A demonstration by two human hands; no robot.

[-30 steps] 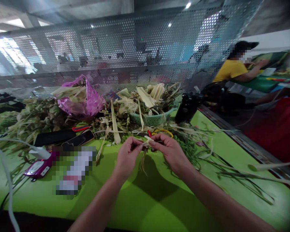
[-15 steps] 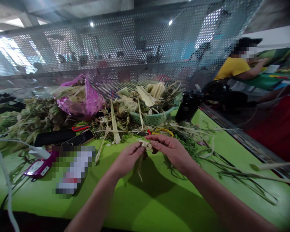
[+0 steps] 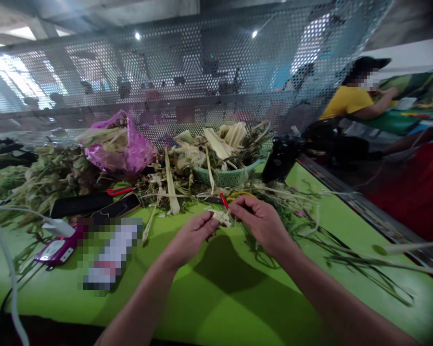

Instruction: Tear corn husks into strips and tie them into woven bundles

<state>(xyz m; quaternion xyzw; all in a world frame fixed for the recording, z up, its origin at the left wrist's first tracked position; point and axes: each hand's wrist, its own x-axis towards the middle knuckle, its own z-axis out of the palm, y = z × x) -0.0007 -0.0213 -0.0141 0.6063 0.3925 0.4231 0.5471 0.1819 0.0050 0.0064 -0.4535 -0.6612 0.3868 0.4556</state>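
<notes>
My left hand [image 3: 191, 238] pinches a small pale bunch of dried husk [image 3: 222, 218] between thumb and fingers, held above the green table [image 3: 216, 307]. Just to its right, my right hand [image 3: 263, 226] has thumb and forefinger pressed together; whatever lies between them is too small to make out. A slim red object [image 3: 224, 200] and a yellow loop [image 3: 243, 194] appear behind the right fingertips, partly covered. Beyond the hands, a green basket [image 3: 225, 179] is heaped with dry husks [image 3: 218, 142], and a long pale husk strip [image 3: 172, 190] leans on the scraps beside it.
At left are a pink plastic bag [image 3: 137, 149] of husks, two dark phones [image 3: 117, 207], a red cutter [image 3: 120, 191], and a purple device [image 3: 59, 247] with a white cable. A black bottle [image 3: 281, 158] stands right. Long stalks [image 3: 368, 259] lie near the right edge. A person in yellow [image 3: 350, 101] sits beyond.
My right hand has drawn slightly right, away from the husk bunch, its fingers curling closer together. The strip that hung below my left hand no longer shows. More of the red object is visible.
</notes>
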